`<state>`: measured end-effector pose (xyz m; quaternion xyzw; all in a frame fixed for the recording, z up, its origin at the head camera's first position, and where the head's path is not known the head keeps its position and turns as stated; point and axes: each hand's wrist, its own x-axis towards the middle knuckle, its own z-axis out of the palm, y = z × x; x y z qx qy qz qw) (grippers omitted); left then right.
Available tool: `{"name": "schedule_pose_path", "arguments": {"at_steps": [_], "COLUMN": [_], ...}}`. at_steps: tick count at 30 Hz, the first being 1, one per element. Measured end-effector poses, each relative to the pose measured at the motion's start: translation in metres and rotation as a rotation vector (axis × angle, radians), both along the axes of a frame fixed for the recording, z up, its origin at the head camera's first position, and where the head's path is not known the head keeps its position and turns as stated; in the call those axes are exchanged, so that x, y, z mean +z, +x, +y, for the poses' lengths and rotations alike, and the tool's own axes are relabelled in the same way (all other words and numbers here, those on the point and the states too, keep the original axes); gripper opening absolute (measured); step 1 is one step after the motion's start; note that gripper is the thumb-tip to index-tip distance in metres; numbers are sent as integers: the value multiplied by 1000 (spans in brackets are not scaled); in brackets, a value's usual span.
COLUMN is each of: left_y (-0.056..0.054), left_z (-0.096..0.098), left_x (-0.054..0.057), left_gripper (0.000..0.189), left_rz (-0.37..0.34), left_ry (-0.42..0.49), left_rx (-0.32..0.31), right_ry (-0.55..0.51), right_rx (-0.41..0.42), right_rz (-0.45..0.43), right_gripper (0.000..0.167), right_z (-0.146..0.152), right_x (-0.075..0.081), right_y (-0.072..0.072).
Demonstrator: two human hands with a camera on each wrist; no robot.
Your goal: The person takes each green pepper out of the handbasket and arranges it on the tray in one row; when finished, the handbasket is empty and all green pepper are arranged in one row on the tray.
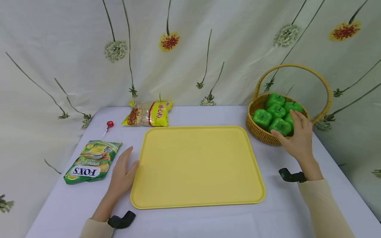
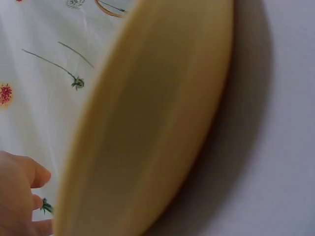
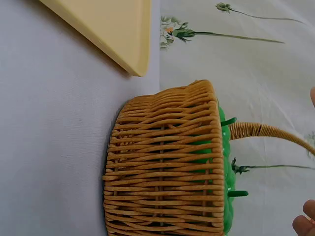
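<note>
Beside the left rim of a yellow tray (image 1: 196, 167) is my left hand (image 1: 121, 175), fingers extended and the thumb right at the rim. The left wrist view shows the tray's raised edge (image 2: 142, 118) up close, with part of the hand (image 2: 17, 194) at lower left. My right hand (image 1: 300, 140) is over the right side of a wicker basket (image 1: 263, 135), thumb and fingers spread apart with nothing gripped. Several green bell peppers (image 1: 262, 119) fill the basket. In the right wrist view, stems poke above the woven wall (image 3: 162, 167); only fingertips (image 3: 304, 225) show at the right.
A green FOX'S candy bag (image 1: 92, 162) lies left of my left hand. Behind it is a red lollipop (image 1: 110, 124). A yellow and clear food packet (image 1: 148, 114) lies behind the tray. The basket's tall handle (image 1: 326, 92) arches up before a flowered cloth backdrop (image 1: 232, 43).
</note>
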<state>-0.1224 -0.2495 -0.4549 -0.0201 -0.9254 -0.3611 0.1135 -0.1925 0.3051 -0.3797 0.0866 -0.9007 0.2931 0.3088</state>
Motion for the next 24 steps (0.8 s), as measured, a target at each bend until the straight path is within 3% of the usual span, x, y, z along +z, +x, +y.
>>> {"name": "schedule_pose_path", "arguments": {"at_steps": [4, 9, 15, 24], "left_y": [-2, -4, -3, -2], "left_z": [-2, -3, -2, 0], "left_x": [-12, -20, -21, -22], "left_gripper": [54, 49, 44, 42], "left_rz": [11, 38, 82, 88], "left_ry": [15, -39, -99, -160], "left_rx": [1, -19, -18, -16], "right_ry": [-173, -292, -390, -420], "right_rx": [-89, -153, -144, -123], "right_rz": [-135, -276, -326, -409], "right_gripper": [87, 86, 88, 93], "right_z": [7, 12, 16, 19], "right_x": [0, -4, -12, -21], "right_y": [-1, -5, -12, -16]}}
